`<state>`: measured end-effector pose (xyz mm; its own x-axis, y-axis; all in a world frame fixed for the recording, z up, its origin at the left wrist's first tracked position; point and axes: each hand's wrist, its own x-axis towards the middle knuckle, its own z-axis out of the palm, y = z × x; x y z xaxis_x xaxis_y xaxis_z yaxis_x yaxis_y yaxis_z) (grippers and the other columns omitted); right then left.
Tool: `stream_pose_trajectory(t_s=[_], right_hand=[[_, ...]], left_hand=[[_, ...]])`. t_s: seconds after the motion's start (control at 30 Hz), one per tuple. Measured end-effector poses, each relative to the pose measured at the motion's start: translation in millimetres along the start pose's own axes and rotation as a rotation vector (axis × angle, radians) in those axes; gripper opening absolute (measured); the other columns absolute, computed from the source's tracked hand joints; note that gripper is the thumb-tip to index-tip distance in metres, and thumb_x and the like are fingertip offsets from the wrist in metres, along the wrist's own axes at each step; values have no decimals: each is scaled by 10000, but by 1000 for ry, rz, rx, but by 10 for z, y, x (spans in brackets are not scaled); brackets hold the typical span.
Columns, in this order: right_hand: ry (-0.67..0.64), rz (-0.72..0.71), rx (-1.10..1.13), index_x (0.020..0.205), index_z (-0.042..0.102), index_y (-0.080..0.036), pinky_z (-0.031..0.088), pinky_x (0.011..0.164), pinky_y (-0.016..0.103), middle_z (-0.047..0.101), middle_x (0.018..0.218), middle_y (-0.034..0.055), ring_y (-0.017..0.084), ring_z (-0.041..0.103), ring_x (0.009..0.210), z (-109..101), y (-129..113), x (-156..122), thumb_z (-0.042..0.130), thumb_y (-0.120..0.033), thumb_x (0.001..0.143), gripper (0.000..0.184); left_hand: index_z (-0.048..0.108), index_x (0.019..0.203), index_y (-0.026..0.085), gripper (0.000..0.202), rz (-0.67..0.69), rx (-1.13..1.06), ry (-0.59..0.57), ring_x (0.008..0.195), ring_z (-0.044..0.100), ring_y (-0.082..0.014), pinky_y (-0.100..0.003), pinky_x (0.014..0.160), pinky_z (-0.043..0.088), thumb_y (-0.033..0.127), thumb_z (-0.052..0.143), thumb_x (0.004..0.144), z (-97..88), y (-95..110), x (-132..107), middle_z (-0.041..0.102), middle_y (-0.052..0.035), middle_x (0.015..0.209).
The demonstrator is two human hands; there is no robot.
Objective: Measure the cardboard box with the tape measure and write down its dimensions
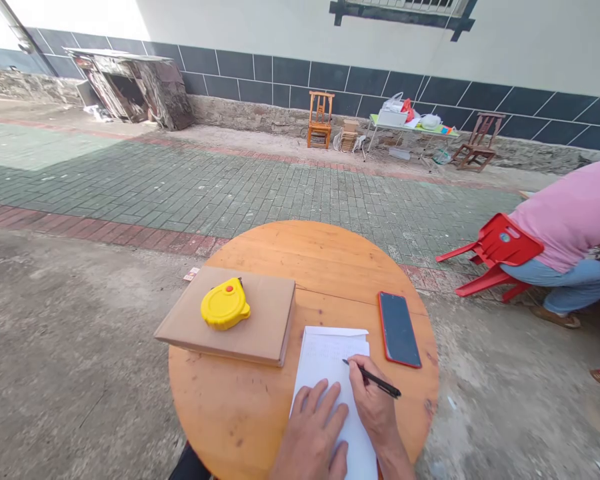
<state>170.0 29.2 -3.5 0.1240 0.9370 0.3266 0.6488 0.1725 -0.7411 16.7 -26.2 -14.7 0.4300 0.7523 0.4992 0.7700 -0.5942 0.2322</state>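
Observation:
A black pen [380, 381] is gripped in my right hand [374, 407], its tip at the upper part of a white sheet of paper [325, 367]. Faint lines of writing show near the top of the sheet. My left hand [316, 430] lies flat on the lower paper with its fingers spread. Left of the paper is a brown cardboard box [265, 307], and on it rests a yellow tape measure [225, 305] with a red button. To the right of my right hand, a phone [399, 330] with a red edge lies face up, its screen dark.
The round wooden table [305, 243] stands on concrete. At the right, a person in a pink shirt [575, 207] sits on a red plastic chair [510, 243]. By the far wall are a wooden chair [321, 120], a folding table [433, 129] with bags, and another chair [481, 140].

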Motion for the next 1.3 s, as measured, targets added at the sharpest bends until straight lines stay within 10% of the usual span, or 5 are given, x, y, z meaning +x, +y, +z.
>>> stream_pose_trajectory(t_s=[1.3], right_hand=[[7, 92, 81, 771, 631, -203, 499, 598, 251, 650, 670, 5, 163, 604, 597, -5, 59, -26, 484, -368, 925, 269]], left_hand=[[614, 1135, 231, 339, -14, -48, -33, 1203, 506, -266, -421, 938, 373, 341, 580, 815, -21, 9, 10, 625, -31, 1296]])
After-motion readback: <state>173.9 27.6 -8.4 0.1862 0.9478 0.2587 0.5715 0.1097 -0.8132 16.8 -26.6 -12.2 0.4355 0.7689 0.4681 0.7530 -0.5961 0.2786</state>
